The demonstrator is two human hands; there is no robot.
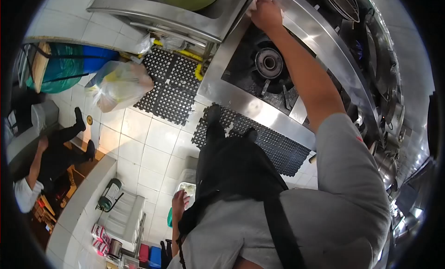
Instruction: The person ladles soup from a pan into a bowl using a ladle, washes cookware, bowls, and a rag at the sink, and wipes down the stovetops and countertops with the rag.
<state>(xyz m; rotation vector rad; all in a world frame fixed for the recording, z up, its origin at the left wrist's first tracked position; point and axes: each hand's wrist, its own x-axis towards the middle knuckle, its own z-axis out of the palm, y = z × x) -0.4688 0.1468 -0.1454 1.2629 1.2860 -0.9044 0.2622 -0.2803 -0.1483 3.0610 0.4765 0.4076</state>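
My right hand [268, 14] reaches across the stainless steel stove [214, 87] to its far edge. The fingers are closed on a pale cloth [253, 3], pressed to the metal beside the neighbouring steel unit. Much of the cloth is hidden by the hand and the frame edge. Under my forearm lies a round burner [269, 61] in a dark, soiled recess, its grate off. At my side hangs my left hand [180, 204], fingers loosely bent and apart, with nothing visible in them. Beyond it, lower down, is a white container [187, 189].
Black perforated mats [168, 79] cover part of the tiled floor. A filled plastic bag [123, 85] sits near a yellow pipe [185, 54]. Pans [342, 2] line the stove's right side. A co-worker [51, 153] is at the left, and a fire extinguisher [110, 195] stands behind a low wall.
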